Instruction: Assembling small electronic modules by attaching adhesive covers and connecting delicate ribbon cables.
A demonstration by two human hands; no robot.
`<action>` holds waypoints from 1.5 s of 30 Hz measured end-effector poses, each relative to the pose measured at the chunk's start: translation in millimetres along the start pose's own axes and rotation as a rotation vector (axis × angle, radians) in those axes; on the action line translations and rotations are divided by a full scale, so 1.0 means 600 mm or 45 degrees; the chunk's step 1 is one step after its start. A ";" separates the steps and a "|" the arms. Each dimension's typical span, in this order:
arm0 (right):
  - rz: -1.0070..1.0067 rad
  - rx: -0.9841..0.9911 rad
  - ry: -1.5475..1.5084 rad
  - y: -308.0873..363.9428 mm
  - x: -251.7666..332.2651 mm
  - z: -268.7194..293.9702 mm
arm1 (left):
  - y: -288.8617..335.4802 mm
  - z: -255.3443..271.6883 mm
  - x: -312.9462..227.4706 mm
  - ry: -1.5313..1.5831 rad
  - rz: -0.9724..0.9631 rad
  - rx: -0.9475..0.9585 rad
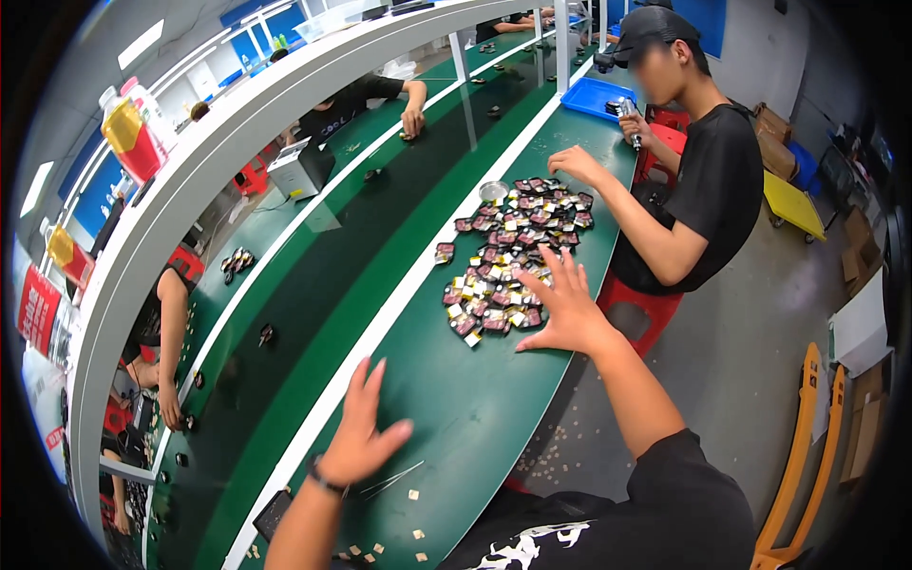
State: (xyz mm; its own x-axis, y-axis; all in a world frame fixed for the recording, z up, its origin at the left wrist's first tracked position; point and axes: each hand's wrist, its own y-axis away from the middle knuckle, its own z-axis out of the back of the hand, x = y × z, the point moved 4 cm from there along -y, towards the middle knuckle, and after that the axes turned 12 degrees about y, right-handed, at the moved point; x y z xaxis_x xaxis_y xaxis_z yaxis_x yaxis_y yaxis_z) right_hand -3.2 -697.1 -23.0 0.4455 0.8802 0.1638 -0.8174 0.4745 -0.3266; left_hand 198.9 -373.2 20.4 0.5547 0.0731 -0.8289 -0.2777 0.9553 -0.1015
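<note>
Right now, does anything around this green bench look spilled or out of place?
Yes. Small pale bits lie scattered on the bench near the left hand, and similar specks litter the floor beside the bench, as if spilled. One dark packet also sits slightly apart from the pile.

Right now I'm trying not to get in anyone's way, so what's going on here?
The person's right hand is spread at the near right side of a pile of small dark packs on the green table; whether it touches them is unclear. The left hand is open and empty. Past the pile, a black-capped co-worker holds a silvery tool near a blue tray.
</note>
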 end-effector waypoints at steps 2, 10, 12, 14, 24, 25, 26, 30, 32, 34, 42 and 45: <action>0.079 -0.079 0.037 -0.017 -0.014 -0.001 | -0.128 -0.028 0.044 -0.016 -0.047 -0.073; 0.150 0.041 -0.067 -0.040 -0.022 -0.008 | -0.464 -0.079 0.132 0.076 -0.138 -0.278; 0.134 0.067 -0.067 -0.045 -0.022 -0.009 | -0.516 -0.084 0.137 0.018 -0.170 -0.276; 0.152 0.070 -0.062 -0.050 -0.023 -0.011 | -0.561 -0.104 0.131 -0.087 -0.159 -0.127; 0.179 0.080 -0.038 -0.057 -0.021 -0.028 | -0.563 -0.145 0.111 -0.174 -0.374 -0.061; 0.157 0.089 -0.031 -0.051 -0.024 -0.028 | -0.556 -0.149 0.101 -0.172 -0.375 -0.040; 0.173 0.090 -0.029 -0.049 -0.023 -0.029 | -0.549 -0.153 0.092 -0.168 -0.376 -0.021; 0.186 0.109 0.060 -0.044 -0.021 -0.029 | -0.524 -0.163 0.076 -0.079 -0.348 -0.030; 0.212 0.113 0.107 -0.049 -0.014 -0.028 | -0.514 -0.163 0.078 -0.072 -0.349 -0.096; 0.261 0.107 0.131 -0.053 -0.008 -0.027 | -0.509 -0.162 0.080 -0.075 -0.368 -0.096; 0.469 0.074 0.038 -0.052 0.028 -0.038 | -0.451 -0.156 0.089 0.042 -0.383 -0.131; 0.515 0.036 -0.014 -0.044 0.055 -0.039 | -0.425 -0.142 0.093 0.040 -0.392 -0.147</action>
State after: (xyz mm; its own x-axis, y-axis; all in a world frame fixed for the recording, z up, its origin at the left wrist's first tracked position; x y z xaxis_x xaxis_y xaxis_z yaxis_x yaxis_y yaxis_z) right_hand 41.4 -680.8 -30.8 0.0818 0.9960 0.0368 -0.9357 0.0894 -0.3412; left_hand 233.7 -637.1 -46.8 0.6026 -0.2248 -0.7657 -0.1887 0.8922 -0.4104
